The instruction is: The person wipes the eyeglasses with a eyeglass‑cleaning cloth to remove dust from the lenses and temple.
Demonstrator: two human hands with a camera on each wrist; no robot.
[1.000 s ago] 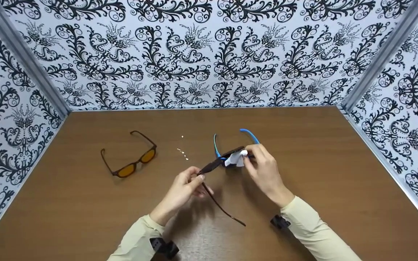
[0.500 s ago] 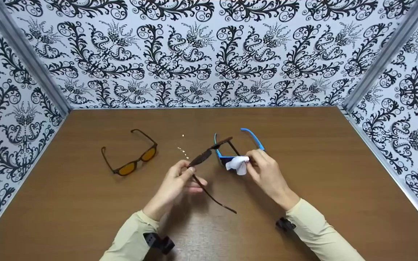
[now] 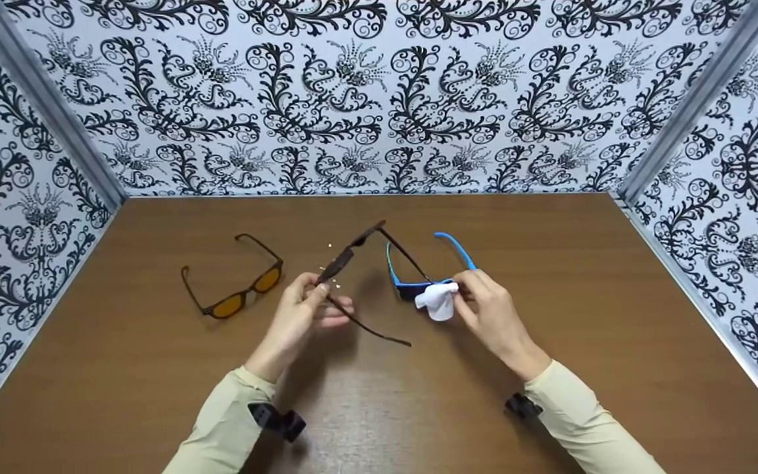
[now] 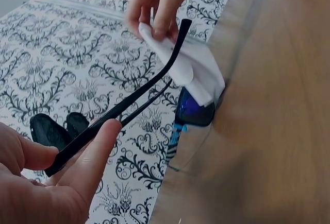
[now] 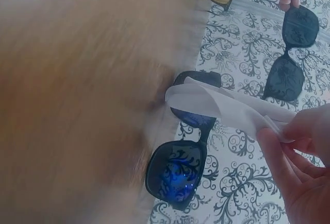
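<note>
Dark-framed sunglasses [image 3: 336, 264] are pinched by my left hand [image 3: 297, 316] at one end of the frame, held up with both temples unfolded. Their two dark lenses [image 5: 300, 27] show in the right wrist view. Between the thumb and fingers of my right hand [image 3: 494, 313] hangs a folded white cloth [image 3: 438, 301]. Just behind the cloth, blue-framed sunglasses [image 3: 412, 289] stand on the table with temples spread; the cloth covers part of their front in the head view. Their lenses look blue and mirrored in the right wrist view [image 5: 178, 175].
Brown glasses with orange lenses [image 3: 229, 306] lie unfolded on the left of the wooden table [image 3: 379, 421]. Several small white bits [image 3: 337, 286] lie near the middle. Patterned walls [image 3: 379, 99] enclose the back and both sides.
My left hand has moved left and away with the dark sunglasses, parting them from the cloth. My right hand has shifted slightly right and nearer with the cloth.
</note>
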